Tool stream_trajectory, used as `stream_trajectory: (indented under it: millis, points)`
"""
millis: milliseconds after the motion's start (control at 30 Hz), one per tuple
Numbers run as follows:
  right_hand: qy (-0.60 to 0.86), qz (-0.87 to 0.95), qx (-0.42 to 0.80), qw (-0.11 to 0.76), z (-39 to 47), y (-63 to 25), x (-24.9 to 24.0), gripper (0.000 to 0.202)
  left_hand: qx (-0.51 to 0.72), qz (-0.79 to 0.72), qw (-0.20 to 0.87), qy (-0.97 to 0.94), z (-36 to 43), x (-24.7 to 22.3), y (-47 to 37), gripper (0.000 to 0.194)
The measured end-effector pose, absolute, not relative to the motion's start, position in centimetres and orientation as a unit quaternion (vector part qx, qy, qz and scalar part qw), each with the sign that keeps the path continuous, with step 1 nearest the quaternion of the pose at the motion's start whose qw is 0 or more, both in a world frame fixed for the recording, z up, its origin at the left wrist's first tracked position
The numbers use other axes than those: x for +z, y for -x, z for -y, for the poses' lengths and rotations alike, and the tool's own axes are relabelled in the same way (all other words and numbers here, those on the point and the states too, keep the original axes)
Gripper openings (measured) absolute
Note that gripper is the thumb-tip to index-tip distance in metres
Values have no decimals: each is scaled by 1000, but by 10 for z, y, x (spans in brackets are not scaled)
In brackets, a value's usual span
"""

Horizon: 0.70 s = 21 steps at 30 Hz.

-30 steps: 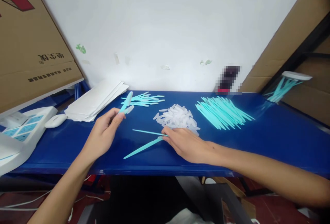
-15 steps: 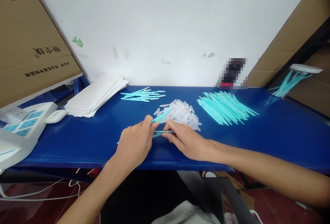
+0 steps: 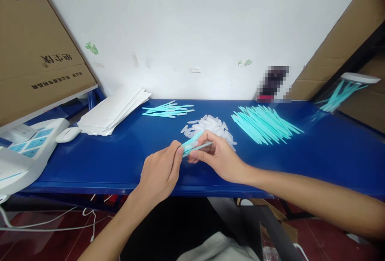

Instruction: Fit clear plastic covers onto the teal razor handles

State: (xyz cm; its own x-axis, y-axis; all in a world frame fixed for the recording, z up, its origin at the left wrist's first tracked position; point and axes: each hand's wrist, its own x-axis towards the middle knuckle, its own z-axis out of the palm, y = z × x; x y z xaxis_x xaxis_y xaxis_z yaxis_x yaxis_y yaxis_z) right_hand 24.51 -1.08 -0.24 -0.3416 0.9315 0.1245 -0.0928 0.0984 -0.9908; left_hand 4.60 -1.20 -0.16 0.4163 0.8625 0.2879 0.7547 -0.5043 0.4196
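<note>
My left hand (image 3: pixel 161 168) is closed around a few thin turquoise sticks (image 3: pixel 194 138), whose ends stick out to the right of the thumb. My right hand (image 3: pixel 228 158) meets it from the right, thumb and fingers pinched on one of the turquoise sticks; its fingertips partly hide the stick. Just behind the hands lies a heap of small translucent white caps (image 3: pixel 210 123). A large pile of turquoise sticks (image 3: pixel 264 126) lies to its right. A smaller group of capped-looking sticks (image 3: pixel 168 110) is spread at the back left.
White envelopes (image 3: pixel 111 110) are stacked at the left, beside a white mouse (image 3: pixel 68 134) and a white device with blue panels (image 3: pixel 39 144). A lidded clear jar of sticks (image 3: pixel 339 92) stands at the right. A cardboard box (image 3: pixel 45 68) rises at the left.
My right hand has turned and come closer to the left hand, with its fingers now up against the held sticks. The camera view has shifted slightly.
</note>
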Motion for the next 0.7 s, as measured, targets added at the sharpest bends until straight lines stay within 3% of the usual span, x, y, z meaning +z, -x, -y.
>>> stream_trajectory:
  millis: [333,700]
  points:
    - [345,624,566,413,11,-251,1,32,231,-486,101,-837,13,-7,-45,32]
    - [346,670,489,438,10,-255,-5,25,215,-483,137,-838,12,-2,-45,38]
